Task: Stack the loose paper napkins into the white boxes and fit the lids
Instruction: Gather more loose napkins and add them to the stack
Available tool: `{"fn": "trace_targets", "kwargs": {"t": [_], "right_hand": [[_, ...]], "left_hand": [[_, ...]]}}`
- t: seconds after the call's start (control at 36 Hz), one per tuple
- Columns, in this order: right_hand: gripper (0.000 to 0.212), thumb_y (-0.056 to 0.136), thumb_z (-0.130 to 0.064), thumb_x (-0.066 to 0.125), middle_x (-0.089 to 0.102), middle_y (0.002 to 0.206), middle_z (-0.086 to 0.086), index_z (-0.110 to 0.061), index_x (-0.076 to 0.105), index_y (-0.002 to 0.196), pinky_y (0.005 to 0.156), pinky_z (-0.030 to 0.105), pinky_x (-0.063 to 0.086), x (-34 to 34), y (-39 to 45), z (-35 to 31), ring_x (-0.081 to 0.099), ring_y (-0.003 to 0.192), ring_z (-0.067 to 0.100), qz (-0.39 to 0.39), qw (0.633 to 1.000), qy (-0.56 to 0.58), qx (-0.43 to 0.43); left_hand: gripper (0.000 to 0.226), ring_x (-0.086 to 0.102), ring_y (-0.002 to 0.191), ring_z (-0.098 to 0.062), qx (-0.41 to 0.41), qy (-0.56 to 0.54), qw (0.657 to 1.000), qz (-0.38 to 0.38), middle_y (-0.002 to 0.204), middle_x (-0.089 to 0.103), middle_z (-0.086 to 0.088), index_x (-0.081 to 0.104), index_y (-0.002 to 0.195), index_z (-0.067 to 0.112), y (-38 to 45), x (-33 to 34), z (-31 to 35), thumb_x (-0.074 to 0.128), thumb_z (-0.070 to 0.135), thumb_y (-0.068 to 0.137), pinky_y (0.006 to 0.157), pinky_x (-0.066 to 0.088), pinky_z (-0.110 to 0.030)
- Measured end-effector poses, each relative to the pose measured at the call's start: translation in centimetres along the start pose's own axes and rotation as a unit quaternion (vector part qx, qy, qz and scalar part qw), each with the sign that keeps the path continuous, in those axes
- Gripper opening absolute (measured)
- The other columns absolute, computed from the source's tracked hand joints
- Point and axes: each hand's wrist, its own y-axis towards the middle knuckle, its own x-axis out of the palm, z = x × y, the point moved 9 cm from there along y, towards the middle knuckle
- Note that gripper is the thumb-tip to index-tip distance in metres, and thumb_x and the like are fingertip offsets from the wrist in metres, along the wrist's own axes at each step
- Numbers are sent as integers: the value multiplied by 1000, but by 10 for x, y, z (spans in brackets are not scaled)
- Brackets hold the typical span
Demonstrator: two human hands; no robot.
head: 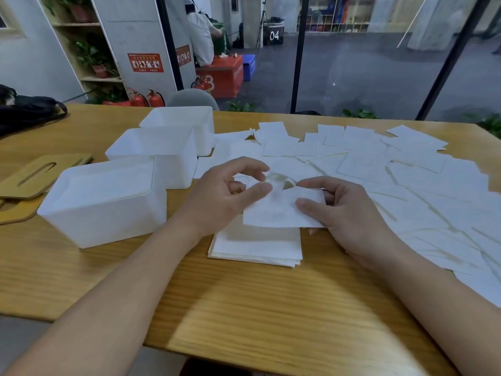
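Napkin (279, 210) pinched by right hand (349, 213) and left hand (225, 196) above neat stack (257, 245), three white boxes (105, 202) left on surface (244, 308)

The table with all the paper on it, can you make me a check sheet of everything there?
Surface: wooden table, napkins spread over its right side.
Job's things: three white boxes, open; loose napkins; neat stack near the front edge; wooden lids lying off, left of the boxes.
Clutter: black bag at far left.
Hands: right hand pinches one napkin above the stack; left hand, fingers on the napkin's edge.
Cables: nothing seen.
Surroundings: fire extinguishers, plant shelf, red box, a person further back.
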Motion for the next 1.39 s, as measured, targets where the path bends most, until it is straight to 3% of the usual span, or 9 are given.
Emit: {"fn": "trace_targets", "kwargs": {"t": [0.11, 0.25, 0.42, 0.5, 0.64, 0.86, 1.06, 1.19, 1.39], "right_hand": [[28, 93, -21, 87, 83, 108, 1, -29, 80, 120, 88, 44, 63, 4, 0, -1, 82, 97, 28, -18, 1000, 6, -14], [16, 96, -17, 84, 73, 81, 1, -25, 83, 109, 67, 24, 57, 2, -1, -3, 75, 65, 24, -19, 999, -40, -23], [7, 98, -19, 79, 75, 72, 14, -24, 81, 101, 59, 29, 56, 10, -3, -1, 68, 55, 30, -46, 996, -79, -20], [5, 98, -24, 78, 75, 68, 10, -28, 79, 100, 57, 28, 55, 10, -5, -1, 65, 51, 27, -47, 991, -123, -29], [10, 91, -29, 86, 73, 74, -9, -33, 77, 94, 60, 16, 48, 14, -7, -1, 61, 55, 8, -33, 968, -239, -64], [20, 85, -35, 89, 67, 96, -19, -41, 74, 95, 67, 15, 50, 15, -10, -11, 61, 71, 12, 6, 955, -279, -101], [14, 89, -38, 87, 68, 98, -20, -42, 76, 97, 70, 11, 47, 13, -6, -6, 62, 76, 10, 10, 956, -278, -92], [12, 91, -39, 85, 69, 99, -19, -42, 76, 96, 70, 10, 46, 16, -5, -5, 63, 77, 11, 4, 955, -280, -101], [8, 93, -39, 83, 73, 100, -17, -40, 77, 99, 69, 12, 46, 16, -5, -8, 64, 75, 11, 0, 956, -276, -104]], "left_hand": [[50, 54, 65, -17, -31, -1, 1000, -4, 123, 72, 13, 71, 135, 45, 0, -5, -11, 87, 53, 89, 68, 52, -26], [53, 48, 61, -32, -48, -7, 996, -79, 115, 74, 6, 71, 136, 39, 2, -14, -19, 90, 40, 86, 67, 49, -25], [56, 42, 63, -36, -49, 38, 988, -143, 114, 75, 7, 67, 140, 46, -2, -7, -21, 89, 39, 89, 64, 47, -34], [57, 61, 79, -45, -58, 58, 983, -167, 110, 75, 7, 66, 141, 47, -4, -3, -25, 87, 39, 89, 67, 48, -37], [53, 67, 82, -15, -65, 90, 975, -192, 100, 75, 9, 70, 134, 49, -5, 1, -33, 87, 36, 86, 68, 47, -17], [23, 61, 76, -1, -41, 187, 981, -25, 88, 71, 20, 76, 97, 44, 9, -3, -25, 88, 55, 81, 70, 54, -27], [40, 57, 87, -3, 13, 297, 955, 0, 95, 61, 18, 69, 105, 40, 28, 30, -13, 82, 70, 83, 68, 44, -28], [11, 54, 82, -8, 30, 352, 935, 12, 86, 56, 15, 71, 103, 37, 31, 35, -11, 68, 48, 102, 64, 36, -29], [20, 61, 71, -9, 15, 330, 944, 27, 65, 60, 18, 75, 107, 34, 26, 24, -6, 56, 39, 111, 61, 46, -33]]}}
